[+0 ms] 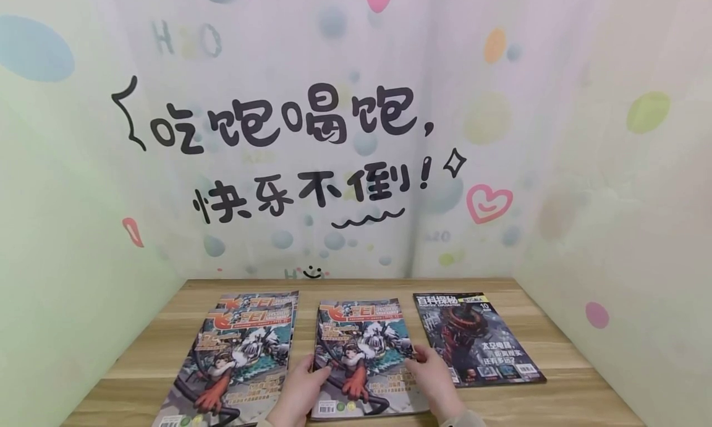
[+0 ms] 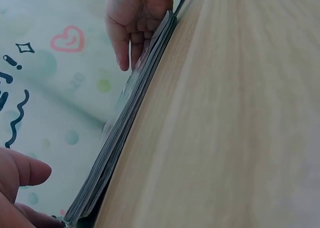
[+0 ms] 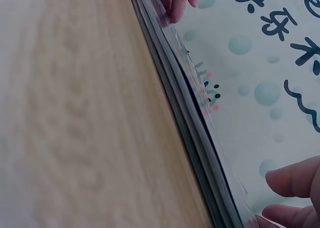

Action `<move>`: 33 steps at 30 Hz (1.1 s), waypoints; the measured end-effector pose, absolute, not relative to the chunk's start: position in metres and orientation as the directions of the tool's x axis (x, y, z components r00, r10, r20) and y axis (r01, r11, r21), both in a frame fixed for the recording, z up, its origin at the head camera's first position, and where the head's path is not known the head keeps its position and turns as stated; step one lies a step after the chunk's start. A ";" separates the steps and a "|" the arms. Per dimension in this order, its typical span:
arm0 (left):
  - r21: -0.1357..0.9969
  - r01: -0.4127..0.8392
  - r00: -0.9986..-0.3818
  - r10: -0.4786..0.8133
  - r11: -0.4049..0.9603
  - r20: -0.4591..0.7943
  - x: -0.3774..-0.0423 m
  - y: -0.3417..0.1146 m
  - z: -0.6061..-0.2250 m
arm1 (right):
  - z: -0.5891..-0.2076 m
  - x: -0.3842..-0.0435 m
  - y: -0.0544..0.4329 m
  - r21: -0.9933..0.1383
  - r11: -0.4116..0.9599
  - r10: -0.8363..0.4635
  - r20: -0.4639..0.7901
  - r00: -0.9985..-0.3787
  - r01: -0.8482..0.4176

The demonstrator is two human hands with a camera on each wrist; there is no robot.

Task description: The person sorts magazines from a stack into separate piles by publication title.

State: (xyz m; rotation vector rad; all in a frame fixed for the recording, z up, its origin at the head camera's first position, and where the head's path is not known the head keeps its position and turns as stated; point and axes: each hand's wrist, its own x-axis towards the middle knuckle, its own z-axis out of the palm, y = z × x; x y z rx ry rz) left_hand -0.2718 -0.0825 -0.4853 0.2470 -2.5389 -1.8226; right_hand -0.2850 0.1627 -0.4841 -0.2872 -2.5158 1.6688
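In the head view a stack of comic magazines point(image 1: 364, 359) lies in the middle of the table, a figure in red on its top cover. My left hand point(image 1: 300, 387) is at the stack's left edge, and my right hand point(image 1: 434, 377) at its right edge. The left wrist view shows the left thumb point(image 2: 32, 170) raised apart from the fingers, a fingertip right at the stack's near corner. Seen from the right wrist, the right thumb point(image 3: 292, 178) is likewise lifted off the cover, fingertips close by the layered page edges point(image 3: 190, 123).
Left of the stack lie overlapping magazines point(image 1: 233, 359) with the same cover, one sticking out behind. A dark science magazine point(image 1: 481, 337) lies on the right. The wooden table point(image 1: 356, 286) meets a printed backdrop point(image 1: 356, 248) at the back, with pale walls at both sides.
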 end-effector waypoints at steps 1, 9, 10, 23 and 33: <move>0.940 -0.116 -0.989 -0.124 0.321 -0.080 -0.272 -0.083 -0.485 | -0.484 -0.285 0.163 -0.921 0.377 0.216 -0.015 -0.976 0.098; 0.945 -0.133 -0.990 -0.086 0.298 -0.112 -0.271 -0.085 -0.485 | -0.485 -0.285 0.163 -0.925 0.368 0.202 -0.019 -0.979 0.094; 0.948 -0.139 -0.989 -0.089 0.288 -0.118 -0.271 -0.085 -0.485 | -0.485 -0.285 0.163 -0.923 0.372 0.202 -0.020 -0.979 0.096; 0.979 -0.103 -0.988 -0.132 0.176 -0.081 -0.270 -0.088 -0.485 | -0.485 -0.285 0.163 -0.924 0.368 0.209 -0.025 -0.978 0.103; 0.978 -0.049 -0.997 -0.067 0.203 -0.036 -0.268 -0.087 -0.480 | -0.486 -0.285 0.165 -0.927 0.363 0.204 -0.025 -0.979 0.099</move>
